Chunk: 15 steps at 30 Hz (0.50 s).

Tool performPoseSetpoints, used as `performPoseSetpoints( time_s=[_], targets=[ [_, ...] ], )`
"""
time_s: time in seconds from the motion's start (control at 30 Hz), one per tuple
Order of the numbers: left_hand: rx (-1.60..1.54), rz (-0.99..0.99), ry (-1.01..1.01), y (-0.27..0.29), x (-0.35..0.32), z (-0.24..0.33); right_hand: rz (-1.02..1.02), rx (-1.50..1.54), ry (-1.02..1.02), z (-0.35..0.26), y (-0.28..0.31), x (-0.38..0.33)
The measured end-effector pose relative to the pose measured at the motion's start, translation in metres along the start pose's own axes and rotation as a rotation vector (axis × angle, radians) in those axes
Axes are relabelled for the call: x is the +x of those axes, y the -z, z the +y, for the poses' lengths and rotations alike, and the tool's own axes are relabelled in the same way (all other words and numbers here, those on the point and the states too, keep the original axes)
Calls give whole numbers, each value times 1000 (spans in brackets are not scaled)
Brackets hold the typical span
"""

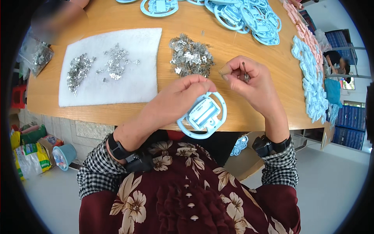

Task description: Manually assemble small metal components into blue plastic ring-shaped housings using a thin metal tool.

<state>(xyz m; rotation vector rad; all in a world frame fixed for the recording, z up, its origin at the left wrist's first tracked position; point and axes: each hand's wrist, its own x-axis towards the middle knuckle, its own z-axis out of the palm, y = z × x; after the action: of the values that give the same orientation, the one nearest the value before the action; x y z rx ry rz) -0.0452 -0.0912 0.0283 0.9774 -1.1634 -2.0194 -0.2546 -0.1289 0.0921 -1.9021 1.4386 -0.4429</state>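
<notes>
My left hand (187, 90) is closed on the upper rim of a light blue plastic toy steering-wheel shell (203, 114), tilted at the table's front edge. The shell has a round rim and a boxy hollow in its middle. To its upper right, my right hand (249, 78) is closed, thumb and forefinger pinched. A small, thin dark metal piece (245, 71) sticks up from its fingers; its exact kind is too small to make out. Just beyond my hands lies a heap of small silvery metal clips (191, 56).
On a white foam sheet (128, 87) lie two piles of small metal parts (79, 72). More blue shells (249, 17) are heaped at the back. Blue parts (309, 84) and pink parts (306, 29) line the right edge. A bag of metal pieces (38, 56) sits far left.
</notes>
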Motion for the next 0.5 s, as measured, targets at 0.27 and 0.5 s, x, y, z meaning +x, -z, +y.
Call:
performPoseSetpoints(
  time_s=[0.27,0.5],
  targets=[
    [129,12,-93,-1,-3,-1,-83,-15,237,-20,-7,-20],
    [40,108,-91,-3,-3,-6,50,7,149,-10,-17,-28]
  ],
)
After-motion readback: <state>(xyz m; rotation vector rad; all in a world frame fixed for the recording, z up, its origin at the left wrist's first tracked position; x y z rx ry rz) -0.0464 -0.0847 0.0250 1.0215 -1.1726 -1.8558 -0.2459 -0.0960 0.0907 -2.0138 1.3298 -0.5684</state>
